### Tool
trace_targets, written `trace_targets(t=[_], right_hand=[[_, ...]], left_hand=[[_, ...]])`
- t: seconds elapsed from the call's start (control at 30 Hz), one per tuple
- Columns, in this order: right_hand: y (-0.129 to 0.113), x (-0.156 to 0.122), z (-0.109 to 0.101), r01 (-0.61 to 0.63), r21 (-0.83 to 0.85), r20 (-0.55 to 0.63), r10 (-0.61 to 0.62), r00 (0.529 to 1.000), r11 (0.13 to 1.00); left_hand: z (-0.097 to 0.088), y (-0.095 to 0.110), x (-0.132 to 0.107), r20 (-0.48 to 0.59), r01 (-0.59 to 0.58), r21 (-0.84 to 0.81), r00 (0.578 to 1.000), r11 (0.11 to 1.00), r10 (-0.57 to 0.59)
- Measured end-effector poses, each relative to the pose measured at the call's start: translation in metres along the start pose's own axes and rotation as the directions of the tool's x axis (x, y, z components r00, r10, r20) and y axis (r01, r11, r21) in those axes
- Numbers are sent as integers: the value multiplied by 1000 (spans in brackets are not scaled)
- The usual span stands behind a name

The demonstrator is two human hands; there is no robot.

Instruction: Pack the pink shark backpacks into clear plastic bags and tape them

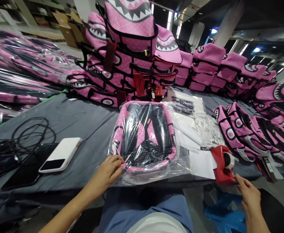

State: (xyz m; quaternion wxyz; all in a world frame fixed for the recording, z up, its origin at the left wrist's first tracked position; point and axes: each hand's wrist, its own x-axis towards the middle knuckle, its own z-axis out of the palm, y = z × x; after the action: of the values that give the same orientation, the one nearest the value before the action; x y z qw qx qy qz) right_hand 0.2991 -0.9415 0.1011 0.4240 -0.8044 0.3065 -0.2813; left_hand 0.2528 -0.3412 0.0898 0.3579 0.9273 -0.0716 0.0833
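A pink and black backpack in a clear plastic bag [145, 137] lies flat on the dark table [83, 119] in front of me. My left hand [108, 171] pinches the bag's near left edge. My right hand [247, 194] reaches to the front of a red tape dispenser [223, 165] at the table's near right edge, its fingertips touching the dispenser's lower corner. White sheets of paper [201, 161] lie between the bagged backpack and the dispenser.
A tall pile of pink shark-mouth backpacks [129, 51] stands behind the bagged one; more lie at right [248, 132] and far back [219, 68]. A stack of clear bags [188, 106], a white power bank [60, 155], a dark phone [27, 168] and black cables [30, 132] rest on the table.
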Motion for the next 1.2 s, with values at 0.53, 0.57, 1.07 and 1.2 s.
trace_targets(t=[0.53, 0.57, 1.07, 1.2], right_hand=[[4, -84, 5, -382, 560, 275, 269, 923, 736], [-3, -97, 19, -461, 624, 405, 244, 881, 631], [-273, -234, 237, 539, 638, 734, -222, -642, 550], [-269, -235, 275, 799, 496, 865, -113, -489, 340]], left_hand=[[11, -24, -1, -38, -69, 2, 997, 998, 69], [9, -20, -1, -26, -58, -4, 998, 998, 58], [-8, -1, 4, 115, 24, -191, 993, 981, -2], [-3, -1, 2, 90, 42, -194, 996, 980, -25]])
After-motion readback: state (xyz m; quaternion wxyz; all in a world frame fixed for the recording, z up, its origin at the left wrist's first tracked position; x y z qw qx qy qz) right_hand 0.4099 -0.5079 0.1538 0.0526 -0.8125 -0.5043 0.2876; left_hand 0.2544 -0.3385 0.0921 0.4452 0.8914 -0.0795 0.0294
